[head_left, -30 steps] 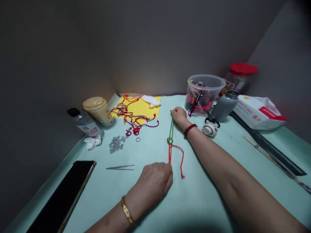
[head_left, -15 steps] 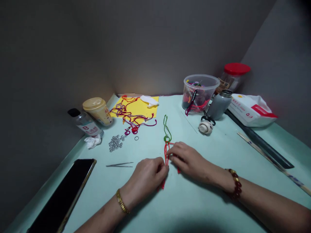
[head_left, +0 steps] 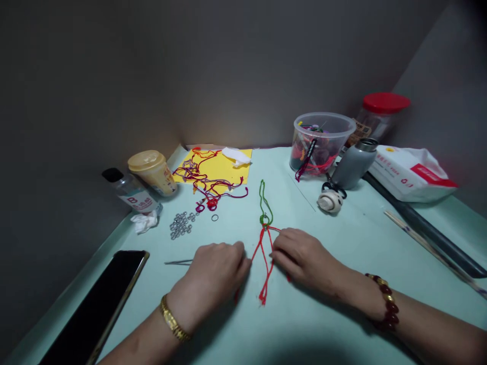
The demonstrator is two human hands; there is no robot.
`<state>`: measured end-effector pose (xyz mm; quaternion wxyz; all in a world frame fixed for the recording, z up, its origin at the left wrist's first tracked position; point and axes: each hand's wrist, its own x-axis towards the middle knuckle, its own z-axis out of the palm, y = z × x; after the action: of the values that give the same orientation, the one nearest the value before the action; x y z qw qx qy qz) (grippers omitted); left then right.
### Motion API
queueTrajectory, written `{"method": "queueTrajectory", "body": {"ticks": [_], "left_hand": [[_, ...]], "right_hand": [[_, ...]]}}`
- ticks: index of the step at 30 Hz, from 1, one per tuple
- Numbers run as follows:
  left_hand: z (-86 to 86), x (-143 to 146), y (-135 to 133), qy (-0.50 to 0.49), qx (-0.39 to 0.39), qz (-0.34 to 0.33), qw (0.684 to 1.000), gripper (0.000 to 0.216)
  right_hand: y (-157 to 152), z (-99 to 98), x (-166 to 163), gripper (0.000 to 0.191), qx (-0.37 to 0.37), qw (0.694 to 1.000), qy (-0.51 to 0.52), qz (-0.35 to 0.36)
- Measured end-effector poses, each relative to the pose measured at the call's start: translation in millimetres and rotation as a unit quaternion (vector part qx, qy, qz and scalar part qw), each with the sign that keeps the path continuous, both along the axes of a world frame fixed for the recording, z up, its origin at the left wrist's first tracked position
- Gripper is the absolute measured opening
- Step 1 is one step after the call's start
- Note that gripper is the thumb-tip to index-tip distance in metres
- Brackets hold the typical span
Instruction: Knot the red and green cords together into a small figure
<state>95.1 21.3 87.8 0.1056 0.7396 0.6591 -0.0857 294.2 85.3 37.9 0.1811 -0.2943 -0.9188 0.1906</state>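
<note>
A red cord lies on the table, joined at its top to a looped green cord. Several red strands fan out below the join, and the two middle ones meet near their frayed ends. My left hand is closed on a red strand drawn out to the left; its end shows below my fingers. On the other side, my right hand has its fingers bent around red strands at the right, the fingertips partly hidden. Metal tweezers lie partly behind my left hand.
Small metal rings lie at the left, near a phone, a bottle and a lidded cup. Tangled cords rest on yellow paper. A clear tub, grey flask and scissors stand or lie at the right.
My left hand has moved left, pulling its red strand away from the others. The red strands have spread apart. My right hand stays near the cord's right side.
</note>
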Motion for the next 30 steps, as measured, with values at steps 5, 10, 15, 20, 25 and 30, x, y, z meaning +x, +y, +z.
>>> {"method": "queueTrajectory", "body": {"ticks": [5, 10, 15, 20, 25, 30], "left_hand": [[-2.2, 14, 26, -0.080, 0.084, 0.028, 0.993, 0.025], [-18.9, 16, 39, -0.140, 0.097, 0.023, 0.985, 0.020], [-27.5, 10, 41, -0.179, 0.093, 0.011, 0.979, 0.014], [-27.3, 12, 44, -0.184, 0.087, 0.034, 0.978, 0.014], [-28.5, 13, 45, -0.180, 0.091, 0.029, 0.979, 0.014], [-26.5, 10, 46, -0.195, 0.077, 0.021, 0.978, 0.023]], "right_hand": [[22, 9.0, -3, 0.012, -0.024, 0.992, 0.017, -0.127], [34, 7.7, -12, 0.009, -0.065, 0.991, -0.031, -0.112], [37, 12.0, -13, 0.014, -0.092, 0.989, -0.030, -0.113], [41, 13.2, -13, 0.009, -0.103, 0.986, -0.028, -0.126], [41, 4.5, -14, 0.013, -0.076, 0.990, -0.040, -0.110], [39, 2.1, -12, 0.013, -0.065, 0.992, -0.037, -0.101]]}}
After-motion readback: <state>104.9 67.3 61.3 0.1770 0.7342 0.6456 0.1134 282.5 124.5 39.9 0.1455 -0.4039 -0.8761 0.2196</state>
